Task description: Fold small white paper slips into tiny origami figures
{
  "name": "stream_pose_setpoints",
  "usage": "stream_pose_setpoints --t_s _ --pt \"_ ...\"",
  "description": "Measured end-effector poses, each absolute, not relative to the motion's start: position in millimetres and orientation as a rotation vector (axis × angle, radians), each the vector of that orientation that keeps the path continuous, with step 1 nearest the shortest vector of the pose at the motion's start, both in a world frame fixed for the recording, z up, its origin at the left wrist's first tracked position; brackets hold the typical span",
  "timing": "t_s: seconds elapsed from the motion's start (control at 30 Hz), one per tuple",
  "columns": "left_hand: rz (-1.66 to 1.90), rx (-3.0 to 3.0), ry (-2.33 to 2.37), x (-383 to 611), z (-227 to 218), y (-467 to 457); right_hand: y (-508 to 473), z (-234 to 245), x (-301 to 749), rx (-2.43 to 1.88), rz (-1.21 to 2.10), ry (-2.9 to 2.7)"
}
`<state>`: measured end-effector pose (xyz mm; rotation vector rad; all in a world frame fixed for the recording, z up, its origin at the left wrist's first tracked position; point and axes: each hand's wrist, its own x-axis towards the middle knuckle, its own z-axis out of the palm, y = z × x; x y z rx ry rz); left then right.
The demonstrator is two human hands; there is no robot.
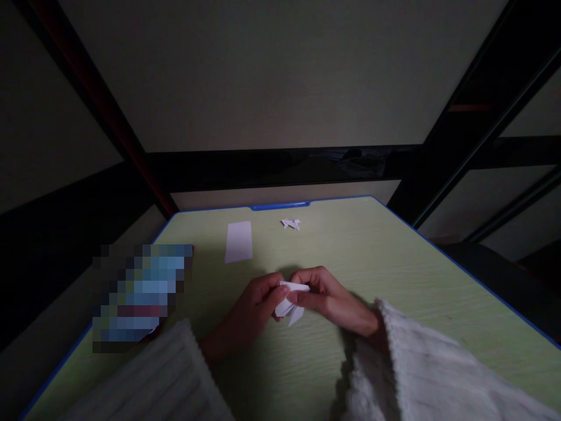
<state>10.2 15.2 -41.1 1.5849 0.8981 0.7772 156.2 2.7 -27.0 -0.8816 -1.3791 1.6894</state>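
Note:
My left hand (254,307) and my right hand (328,295) meet over the middle of a pale green table (394,275). Both pinch a small, partly folded piece of white paper (293,303) between fingertips and thumbs. The paper's lower point hangs just above the tabletop. Thick white knitted sleeves cover both forearms.
A flat white sheet of paper (239,241) lies further back on the left. A small finished folded paper figure (291,223) sits near the far edge. A blurred-out object (140,292) rests at the table's left edge. Dark frame bars and a wall stand behind.

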Motion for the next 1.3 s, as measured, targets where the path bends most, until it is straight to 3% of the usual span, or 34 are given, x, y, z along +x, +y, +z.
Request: stream_pose_setpoints --t_s 0.27,0.53,1.03,1.3 --pt "1.106 1.394 1.059 13 -40 22 6 -28 154 -0.771 1.648 -1.272" --pt "0.887 1.393 0.949 12 -45 20 9 -32 156 -0.913 1.585 -1.322" --pt "0.933 1.428 1.02 11 -37 18 9 -35 155 -0.97 1.524 -1.332" --pt "0.797 1.477 0.989 15 -38 17 10 -33 157 -0.903 1.301 -1.223"
